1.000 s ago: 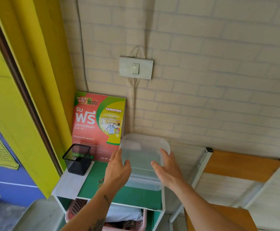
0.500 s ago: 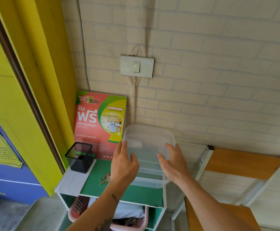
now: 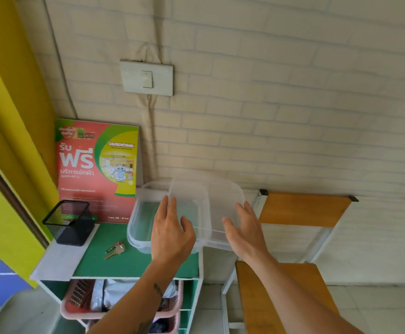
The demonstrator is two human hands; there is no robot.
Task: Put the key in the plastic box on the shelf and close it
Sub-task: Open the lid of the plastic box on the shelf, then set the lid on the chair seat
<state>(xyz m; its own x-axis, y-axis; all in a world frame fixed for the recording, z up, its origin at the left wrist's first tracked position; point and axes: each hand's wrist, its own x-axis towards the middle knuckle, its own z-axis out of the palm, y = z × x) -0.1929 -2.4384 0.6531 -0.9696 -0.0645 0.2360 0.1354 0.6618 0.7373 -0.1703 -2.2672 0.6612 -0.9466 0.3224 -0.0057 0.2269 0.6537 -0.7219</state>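
Note:
A clear plastic box (image 3: 140,220) stands on the green top of the shelf (image 3: 134,263), near its right edge. Its clear lid (image 3: 211,208) is off the box and shifted to the right, held between both hands. My left hand (image 3: 171,233) grips the lid's left edge, over the box. My right hand (image 3: 244,230) holds the lid's right side from below. A bunch of brass keys (image 3: 115,249) lies on the green top, just left of the box and apart from both hands.
A black mesh pen holder (image 3: 69,221) stands at the shelf's left. A red and green poster (image 3: 97,169) leans on the brick wall behind. A pink basket (image 3: 76,307) sits under the top. A wooden chair (image 3: 300,210) stands right of the shelf.
Both hands have lifted the lid off the box and carried it to the right. The box is now open and the keys show fully on the shelf.

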